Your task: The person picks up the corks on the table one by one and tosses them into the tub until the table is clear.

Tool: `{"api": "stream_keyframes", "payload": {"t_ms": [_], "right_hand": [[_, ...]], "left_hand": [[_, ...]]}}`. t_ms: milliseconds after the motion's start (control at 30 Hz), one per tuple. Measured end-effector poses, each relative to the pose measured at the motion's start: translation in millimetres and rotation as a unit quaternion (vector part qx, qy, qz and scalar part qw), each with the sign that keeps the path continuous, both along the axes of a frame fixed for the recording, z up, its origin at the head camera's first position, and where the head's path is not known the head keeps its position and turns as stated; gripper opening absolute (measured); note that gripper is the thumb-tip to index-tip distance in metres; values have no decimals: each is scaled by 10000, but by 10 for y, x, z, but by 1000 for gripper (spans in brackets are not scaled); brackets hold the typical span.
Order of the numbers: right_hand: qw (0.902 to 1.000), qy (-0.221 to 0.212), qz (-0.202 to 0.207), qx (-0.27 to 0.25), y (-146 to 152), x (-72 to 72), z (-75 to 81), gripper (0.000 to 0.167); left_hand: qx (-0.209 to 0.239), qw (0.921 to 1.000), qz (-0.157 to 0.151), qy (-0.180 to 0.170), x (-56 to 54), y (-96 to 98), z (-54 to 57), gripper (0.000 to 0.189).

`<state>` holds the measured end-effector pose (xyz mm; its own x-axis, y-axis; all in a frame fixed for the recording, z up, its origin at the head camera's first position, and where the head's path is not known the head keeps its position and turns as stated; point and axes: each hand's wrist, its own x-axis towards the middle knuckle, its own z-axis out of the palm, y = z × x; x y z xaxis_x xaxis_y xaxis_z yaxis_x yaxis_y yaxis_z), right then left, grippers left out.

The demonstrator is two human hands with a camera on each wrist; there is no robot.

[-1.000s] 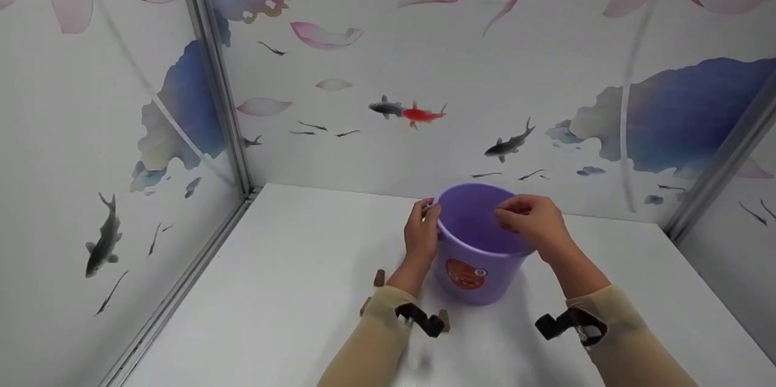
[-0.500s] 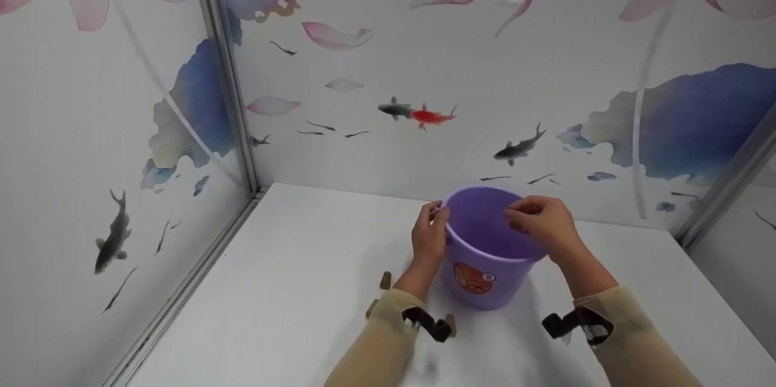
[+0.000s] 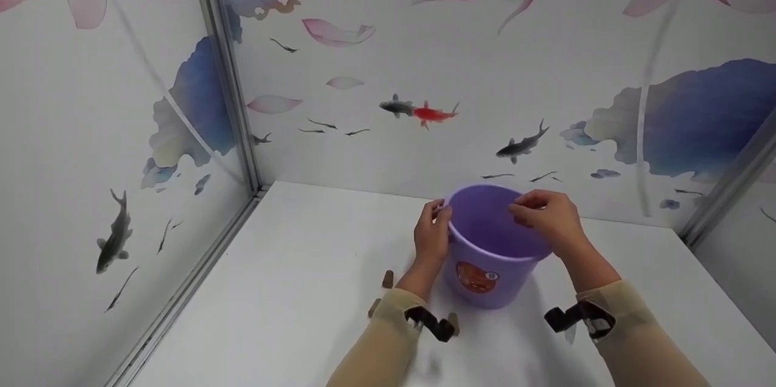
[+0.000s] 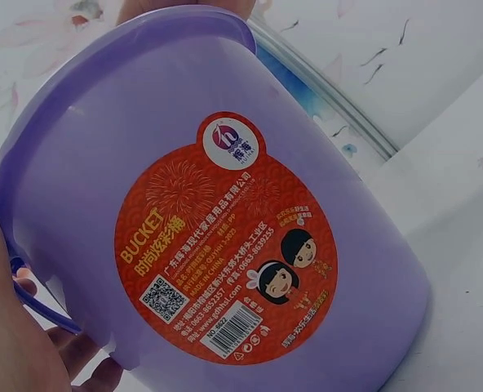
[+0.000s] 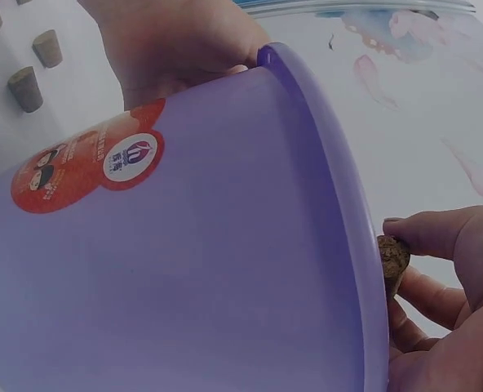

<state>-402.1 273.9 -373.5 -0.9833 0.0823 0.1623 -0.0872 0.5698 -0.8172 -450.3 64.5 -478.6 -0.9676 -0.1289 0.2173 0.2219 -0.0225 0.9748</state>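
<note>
Three cork stoppers (image 3: 388, 279) stand on the white surface (image 3: 291, 290) around the left sleeve (image 3: 376, 344), which could knock them over. Beyond, the left hand (image 3: 431, 234) grips the purple bucket (image 3: 518, 275) on that surface by its rim; a slack hold might let it tip. The right hand (image 3: 550, 218) pinches a fourth cork (image 5: 393, 260) at the bucket's mouth; loose fingertips could drop it.

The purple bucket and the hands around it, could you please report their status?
Left hand holding bucket by its left side. Right hand pinching cork over the open bucket. Bucket standing on table. Nothing seen in the way.
</note>
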Motion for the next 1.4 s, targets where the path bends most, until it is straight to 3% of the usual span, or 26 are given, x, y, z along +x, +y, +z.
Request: {"api": "stream_keyframes", "payload": {"t_ms": [400, 800, 1167, 1400], "right_hand": [[9977, 233, 17, 634, 27, -62, -77, 36], [9978, 192, 80, 633, -20, -116, 11, 37], [9979, 101, 92, 639, -69, -50, 8, 37], [9954, 556, -265, 733, -95, 20, 2, 32]], "left_hand": [[-13, 10000, -17, 10, 6, -7, -8, 43], [-5, 10000, 49, -54, -2, -13, 20, 43], [19, 10000, 32, -78, 25, 7, 13, 42], [-13, 10000, 60, 45, -6, -14, 3, 41]]}}
